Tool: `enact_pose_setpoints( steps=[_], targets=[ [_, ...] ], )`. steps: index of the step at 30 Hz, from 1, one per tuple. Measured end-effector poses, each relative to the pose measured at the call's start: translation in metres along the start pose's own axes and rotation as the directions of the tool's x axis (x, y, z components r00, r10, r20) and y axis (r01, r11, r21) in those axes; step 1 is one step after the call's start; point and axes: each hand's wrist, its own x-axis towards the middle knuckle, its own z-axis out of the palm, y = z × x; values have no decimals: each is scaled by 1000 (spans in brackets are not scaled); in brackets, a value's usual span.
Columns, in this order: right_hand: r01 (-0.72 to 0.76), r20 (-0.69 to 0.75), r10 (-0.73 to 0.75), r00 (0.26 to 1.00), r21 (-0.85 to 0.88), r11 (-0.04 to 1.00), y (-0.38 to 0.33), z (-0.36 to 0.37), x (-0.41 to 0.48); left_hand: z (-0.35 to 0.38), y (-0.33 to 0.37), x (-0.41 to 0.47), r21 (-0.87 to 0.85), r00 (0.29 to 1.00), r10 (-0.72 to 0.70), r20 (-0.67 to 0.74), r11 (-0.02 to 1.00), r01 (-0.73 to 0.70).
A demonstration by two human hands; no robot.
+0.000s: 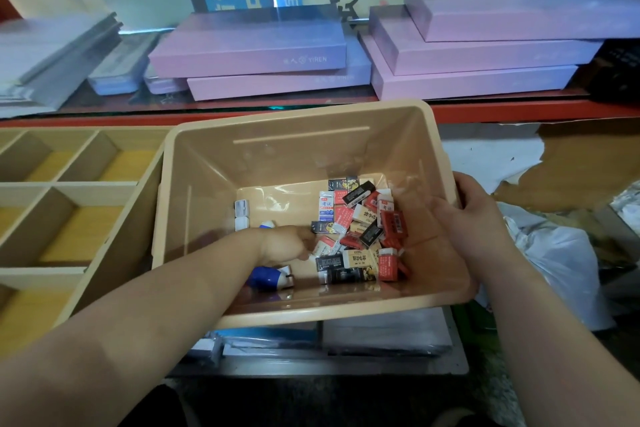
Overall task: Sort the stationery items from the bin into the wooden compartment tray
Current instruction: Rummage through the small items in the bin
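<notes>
Closest to the viewer, the bin (311, 314) rests on wrapped paper packs (381, 333), not flat on the counter. Judged risk: that slick, uneven footing could let the bin rock or slide if its side is released, and the contents would then shift under the reaching fingers.

Inside, the left hand (287, 244) is low on the bin floor at the left edge of the eraser pile (360, 229). The forearm crosses the near left rim, the wrist is bent and the fingers curl downward into the nearest erasers. Whether they have closed on one cannot be told; the fingertips are hidden.

A second judged risk: the erasers are small, overlapping and mixed in kind, so a pinch here may lift two at once or drop one on the way across.

A blue-and-white piece (270, 279) lies just beside the wrist. Two small white pieces (241, 215) sit beyond it by the left wall.

The right hand (474, 215) clasps the right rim, thumb inside and fingers wrapped outside, steadying the bin.

Left of the bin and touching its side stands the wooden tray (100, 184). No item shows in the compartments that are in view, so sorting is judged to be at an early stage.

Farther back, pink boxes (249, 45) are stacked on a shelf (519, 111).
</notes>
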Motion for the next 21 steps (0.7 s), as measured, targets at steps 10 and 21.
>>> enact_pose_setpoints(
  steps=[10, 21],
  targets=[
    [-7, -15, 7, 1000, 3, 1000, -9, 2, -12, 9, -3, -106, -17, 707, 155, -690, 973, -229],
    [-6, -102, 5, 995, -16, 1000, -10, 9, -24, 48, -51, -139, 558, 613, 508, -605, 820, -129]
  ],
)
